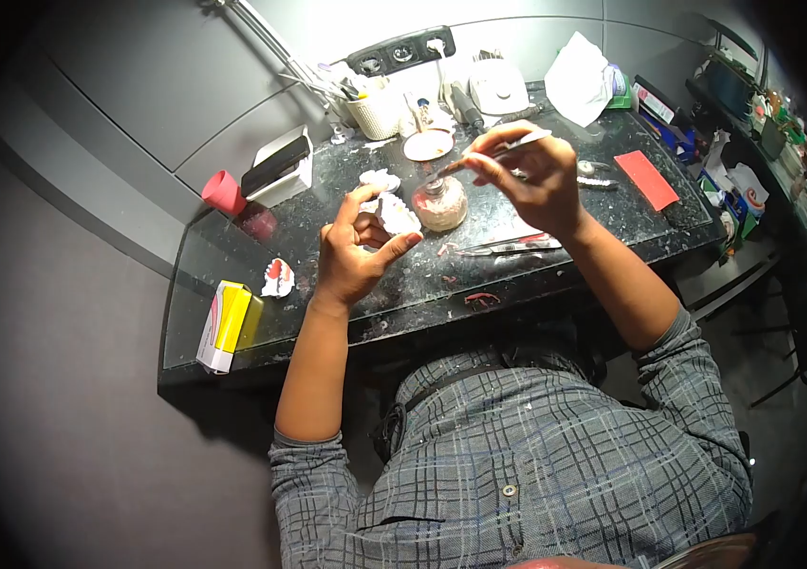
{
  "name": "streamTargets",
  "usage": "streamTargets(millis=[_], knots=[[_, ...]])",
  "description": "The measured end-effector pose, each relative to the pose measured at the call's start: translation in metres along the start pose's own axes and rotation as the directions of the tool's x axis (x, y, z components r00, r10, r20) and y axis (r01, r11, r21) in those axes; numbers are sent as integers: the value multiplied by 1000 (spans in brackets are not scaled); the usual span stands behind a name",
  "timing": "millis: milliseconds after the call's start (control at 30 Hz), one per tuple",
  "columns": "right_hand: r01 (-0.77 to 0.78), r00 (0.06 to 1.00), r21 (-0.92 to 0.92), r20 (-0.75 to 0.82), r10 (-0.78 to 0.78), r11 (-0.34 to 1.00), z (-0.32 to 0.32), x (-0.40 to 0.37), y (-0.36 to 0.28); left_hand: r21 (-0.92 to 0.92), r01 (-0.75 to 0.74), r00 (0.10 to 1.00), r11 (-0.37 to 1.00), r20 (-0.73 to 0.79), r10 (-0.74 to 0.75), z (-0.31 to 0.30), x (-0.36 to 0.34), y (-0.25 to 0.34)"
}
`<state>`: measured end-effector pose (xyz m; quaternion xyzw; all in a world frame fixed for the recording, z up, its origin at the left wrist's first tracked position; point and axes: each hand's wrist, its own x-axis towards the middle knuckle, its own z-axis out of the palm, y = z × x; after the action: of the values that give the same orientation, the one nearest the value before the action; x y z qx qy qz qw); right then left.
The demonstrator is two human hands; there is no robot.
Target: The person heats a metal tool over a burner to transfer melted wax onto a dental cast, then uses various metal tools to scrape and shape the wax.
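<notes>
My left hand is closed around a white plaster dental model, thumb and fingers at its edges. In my right hand a thin metal dental spatula is pinched, its tip pointing left over the top of a round glass burner. Behind the model I hold, another white plaster piece shows, partly hidden by my fingers. Several slim metal hand tools lie in front of the burner, below my right wrist.
A plaster model with red wax and a yellow-white box sit at left, near a pink cup. A red wax sheet lies at right. Along the back stand a tool holder, a round dish and a white device.
</notes>
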<state>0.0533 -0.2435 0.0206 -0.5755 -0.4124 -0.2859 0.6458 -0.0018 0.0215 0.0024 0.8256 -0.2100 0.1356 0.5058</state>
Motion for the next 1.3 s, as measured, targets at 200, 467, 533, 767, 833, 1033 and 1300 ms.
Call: streamTargets(millis=[200,467,533,767,833,1033,1300], knots=[[68,990,-68,131,-59,995,9,-4,-2,-15,-14,1000,1000,-3,13,1,0,0],[103,989,-97,113,-92,990,14,-5,2,-56,-12,1000,998,-5,11,2,0,-3],[64,994,-76,91,-57,995,15,-5,2,-62,-8,1000,998,-6,7,1,0,-3],[90,992,-70,90,-84,993,16,-7,2,-97,8,1000,995,6,-7,0,0,-9],[114,991,-102,88,-105,988,14,-6,3,-110,13,1000,994,6,-12,-1,0,-7],[32,986,-51,165,-23,998,14,-8,-2,-109,28,1000,994,12,-27,-1,0,-7],[54,986,-30,162,-49,998,13,-8,2,-153,16,1000,988,21,-12,-2,0,-8]])
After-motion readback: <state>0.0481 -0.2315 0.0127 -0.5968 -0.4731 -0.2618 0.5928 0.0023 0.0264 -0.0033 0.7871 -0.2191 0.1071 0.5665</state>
